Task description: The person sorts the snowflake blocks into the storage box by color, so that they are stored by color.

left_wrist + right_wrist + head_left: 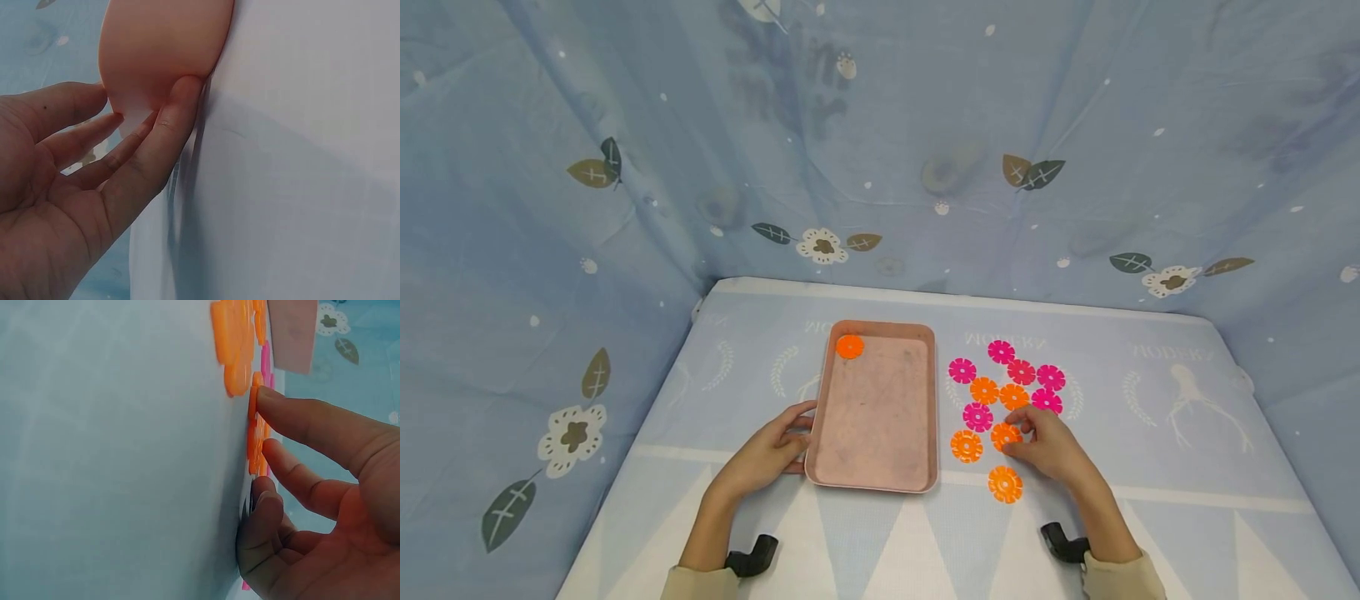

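My left hand point(774, 450) rests against the left side of the pink tray point(880, 417), near its front corner. In the left wrist view the thumb and fingertips touch the outside of the tray wall point(165, 37), fingers fairly straight. At the right, my right hand point(1047, 442) pinches an orange notched plastic disc point(1004, 435) by its edges between thumb and index finger; the disc lies at table level. The right wrist view has that disc point(255, 428) edge-on, other fingers curling beneath. Another orange disc point(850, 347) lies in the tray's far left corner.
Around the right hand lie several loose discs, among them a front orange disc point(1005, 484), a pink disc point(962, 371) and a red disc point(1022, 372). A patterned cloth covers the table point(1180, 450); a blue curtain point(910, 167) hangs behind and at the sides.
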A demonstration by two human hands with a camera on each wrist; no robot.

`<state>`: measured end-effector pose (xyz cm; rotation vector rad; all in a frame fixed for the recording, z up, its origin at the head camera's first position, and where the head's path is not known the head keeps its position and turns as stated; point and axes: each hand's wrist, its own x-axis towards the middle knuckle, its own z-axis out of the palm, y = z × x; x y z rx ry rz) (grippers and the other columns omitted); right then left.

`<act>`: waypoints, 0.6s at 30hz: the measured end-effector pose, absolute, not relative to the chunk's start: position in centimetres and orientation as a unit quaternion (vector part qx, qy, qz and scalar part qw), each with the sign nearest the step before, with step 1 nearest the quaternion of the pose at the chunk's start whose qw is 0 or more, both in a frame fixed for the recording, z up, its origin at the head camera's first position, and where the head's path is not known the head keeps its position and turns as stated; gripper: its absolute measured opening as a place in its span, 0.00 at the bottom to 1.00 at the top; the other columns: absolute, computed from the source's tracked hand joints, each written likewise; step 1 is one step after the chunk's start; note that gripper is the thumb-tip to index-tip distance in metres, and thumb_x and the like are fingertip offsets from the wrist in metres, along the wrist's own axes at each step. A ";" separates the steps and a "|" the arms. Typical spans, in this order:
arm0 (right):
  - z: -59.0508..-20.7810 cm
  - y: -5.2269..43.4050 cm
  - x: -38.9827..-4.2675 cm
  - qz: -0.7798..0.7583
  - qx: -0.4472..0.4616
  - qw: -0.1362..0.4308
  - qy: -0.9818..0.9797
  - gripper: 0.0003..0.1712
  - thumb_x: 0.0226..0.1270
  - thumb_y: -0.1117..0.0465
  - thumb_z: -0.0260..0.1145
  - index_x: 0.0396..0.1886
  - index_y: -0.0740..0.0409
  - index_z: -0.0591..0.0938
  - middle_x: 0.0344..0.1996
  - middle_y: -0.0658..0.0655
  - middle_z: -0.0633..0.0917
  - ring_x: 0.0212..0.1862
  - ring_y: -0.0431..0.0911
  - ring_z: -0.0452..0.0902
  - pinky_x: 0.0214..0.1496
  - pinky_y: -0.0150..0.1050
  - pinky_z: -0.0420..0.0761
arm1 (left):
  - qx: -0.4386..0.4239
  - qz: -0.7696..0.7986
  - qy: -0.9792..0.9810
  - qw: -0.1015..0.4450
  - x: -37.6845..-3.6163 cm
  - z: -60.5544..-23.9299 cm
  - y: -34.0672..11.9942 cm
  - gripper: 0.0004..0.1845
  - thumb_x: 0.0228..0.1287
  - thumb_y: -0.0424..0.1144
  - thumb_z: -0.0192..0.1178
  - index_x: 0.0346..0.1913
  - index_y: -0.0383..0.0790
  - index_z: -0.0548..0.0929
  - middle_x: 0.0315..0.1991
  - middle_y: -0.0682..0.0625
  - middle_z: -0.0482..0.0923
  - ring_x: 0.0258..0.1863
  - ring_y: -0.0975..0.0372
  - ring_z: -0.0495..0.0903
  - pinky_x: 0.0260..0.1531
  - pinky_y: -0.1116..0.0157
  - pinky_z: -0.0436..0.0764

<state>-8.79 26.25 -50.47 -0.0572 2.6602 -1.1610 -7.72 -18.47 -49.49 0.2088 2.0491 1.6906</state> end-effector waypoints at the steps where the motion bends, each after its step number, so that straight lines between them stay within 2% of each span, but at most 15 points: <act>1: -50.5 26.2 -8.8 -0.394 -0.018 0.119 0.911 0.21 0.55 0.64 0.78 0.47 0.65 0.82 0.33 0.56 0.74 0.29 0.47 0.67 0.28 0.35 0.72 | 0.076 0.616 0.747 0.236 -7.7 -49.5 -18.5 0.29 0.76 0.26 0.48 0.77 0.38 0.58 0.66 0.30 0.66 0.54 0.45 0.80 0.42 0.55 0.86; 11: -50.0 26.3 -9.0 -0.383 0.000 0.136 0.914 0.21 0.56 0.63 0.78 0.46 0.64 0.80 0.33 0.55 0.76 0.31 0.48 0.69 0.32 0.38 0.74 | 0.077 0.619 0.746 0.233 -7.7 -49.5 -18.5 0.29 0.77 0.29 0.50 0.77 0.38 0.59 0.66 0.30 0.65 0.54 0.44 0.80 0.42 0.55 0.86; 18: -49.5 26.5 -9.2 -0.398 0.029 0.154 0.904 0.13 0.62 0.63 0.73 0.42 0.62 0.80 0.33 0.55 0.81 0.34 0.49 0.73 0.38 0.40 0.76 | 0.082 0.622 0.743 0.232 -7.7 -49.6 -18.6 0.29 0.77 0.29 0.50 0.77 0.37 0.58 0.66 0.29 0.65 0.54 0.44 0.80 0.42 0.55 0.86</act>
